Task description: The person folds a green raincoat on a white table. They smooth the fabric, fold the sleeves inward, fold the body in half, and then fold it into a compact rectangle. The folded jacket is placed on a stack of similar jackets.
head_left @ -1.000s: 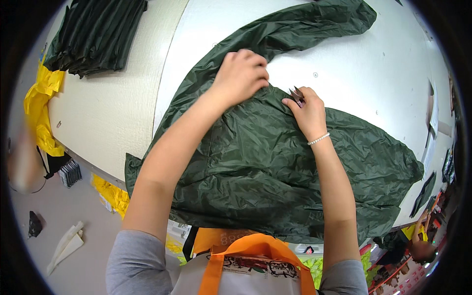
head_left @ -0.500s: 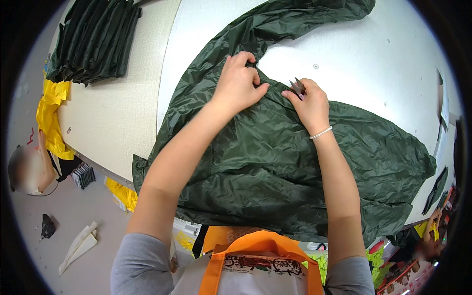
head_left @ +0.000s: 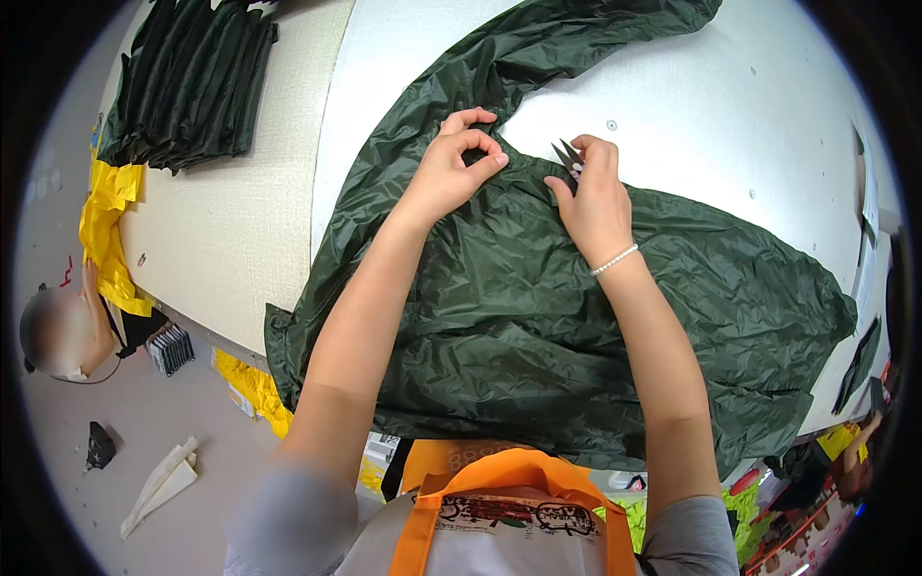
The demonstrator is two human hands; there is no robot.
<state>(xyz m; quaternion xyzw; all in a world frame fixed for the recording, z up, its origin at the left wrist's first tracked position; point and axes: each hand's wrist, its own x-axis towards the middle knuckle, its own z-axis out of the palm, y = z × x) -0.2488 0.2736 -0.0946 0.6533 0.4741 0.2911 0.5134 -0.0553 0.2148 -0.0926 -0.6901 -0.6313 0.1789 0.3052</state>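
A dark green, thin, crinkled garment [head_left: 509, 317] is spread over the white table, with a long sleeve-like part curving away at the far side. My left hand [head_left: 449, 173] pinches the garment's edge between thumb and forefinger, its other fingers bent above the cloth. In my right hand [head_left: 597, 206] is a small pair of thread snips [head_left: 568, 159], dark blades apart and pointing away to the upper left. The right thumb sticks out beside the snips, close to the garment's edge. Fingers hide most of the snips' handle.
A stack of folded dark green pieces [head_left: 187, 86] lies at the far left of the table [head_left: 259, 192]. Yellow cloth [head_left: 108, 230] hangs over the left edge, beside another person [head_left: 91, 331]. Dark strips [head_left: 857, 365] lie at the right edge.
Both hands have shifted slightly left. My right thumb has come away from the cloth's edge, and the snips now show more of their spread blades. The left hand still pinches the edge.
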